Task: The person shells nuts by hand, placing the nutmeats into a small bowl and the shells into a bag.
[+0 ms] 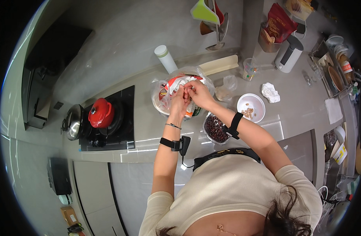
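My left hand (179,101) and my right hand (199,93) meet fingertip to fingertip over a bin lined with a clear plastic bag (208,82). Whatever lies between the fingers is too small to make out. Wrappers and crumpled white tissue (185,81) fill the bag under the hands. Below my right forearm sits a bowl of dark reddish-brown nuts or beans (216,129), partly covered by the arm. To its right, a white bowl (261,103) holds several pale, peeled-looking kernels (247,113).
A knotted clear bag (226,90), a crumpled tissue (270,92), a plastic cup (250,70) and an electric kettle (289,54) stand to the right. Behind the bin is a white bottle (166,60). A red pot (101,113) sits on the black cooktop (127,118) at left.
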The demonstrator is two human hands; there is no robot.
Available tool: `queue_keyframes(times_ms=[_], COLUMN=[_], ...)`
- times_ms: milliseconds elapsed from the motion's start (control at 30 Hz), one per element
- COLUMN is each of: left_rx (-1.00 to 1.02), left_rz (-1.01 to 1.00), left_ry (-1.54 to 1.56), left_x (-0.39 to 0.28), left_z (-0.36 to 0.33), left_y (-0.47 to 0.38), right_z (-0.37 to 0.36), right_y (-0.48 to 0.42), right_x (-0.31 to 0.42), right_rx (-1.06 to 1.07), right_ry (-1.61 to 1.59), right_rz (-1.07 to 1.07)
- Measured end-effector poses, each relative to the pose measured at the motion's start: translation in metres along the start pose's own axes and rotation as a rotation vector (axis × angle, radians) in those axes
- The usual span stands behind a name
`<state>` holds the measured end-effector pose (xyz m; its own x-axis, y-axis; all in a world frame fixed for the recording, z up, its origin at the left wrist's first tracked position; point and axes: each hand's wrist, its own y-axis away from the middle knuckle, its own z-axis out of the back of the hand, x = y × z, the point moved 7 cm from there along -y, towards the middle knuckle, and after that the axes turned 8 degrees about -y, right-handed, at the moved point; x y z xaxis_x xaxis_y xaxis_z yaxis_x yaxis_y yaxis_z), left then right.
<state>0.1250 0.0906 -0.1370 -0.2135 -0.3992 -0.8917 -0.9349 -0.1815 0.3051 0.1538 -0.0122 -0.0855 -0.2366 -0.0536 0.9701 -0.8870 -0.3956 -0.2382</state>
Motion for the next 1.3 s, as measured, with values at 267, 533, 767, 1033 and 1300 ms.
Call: queue_keyframes(times_ms=[267, 533, 767, 1033, 1300], left_rx=[-0.120, -0.190, -0.072, 0.315, 0.341], left_rz=[-0.130, -0.171, 0.008, 0.279, 0.298], left_ry=[-0.336, -0.361, -0.360, 0.133, 0.238], left_x=[-0.012, -0.012, -0.014, 0.002, 0.001], left_z=[0.000, 0.005, -0.004, -0.015, -0.014], left_y=[0.010, 0.011, 0.017, 0.016, 0.020], right_z=[-0.007, -0.014, -0.004, -0.001, 0.002], right_y=[-0.005, -0.001, -0.003, -0.002, -0.004], right_x=[-0.026, -0.030, -0.034, -0.027, -0.050], right_rx=[0.103, 0.112, 0.089, 0.086, 0.016], right_ry=[-0.175, -0.360, -0.309, -0.280, -0.354], right_rz=[-0.161, -0.221, -0.211, -0.146, -0.297])
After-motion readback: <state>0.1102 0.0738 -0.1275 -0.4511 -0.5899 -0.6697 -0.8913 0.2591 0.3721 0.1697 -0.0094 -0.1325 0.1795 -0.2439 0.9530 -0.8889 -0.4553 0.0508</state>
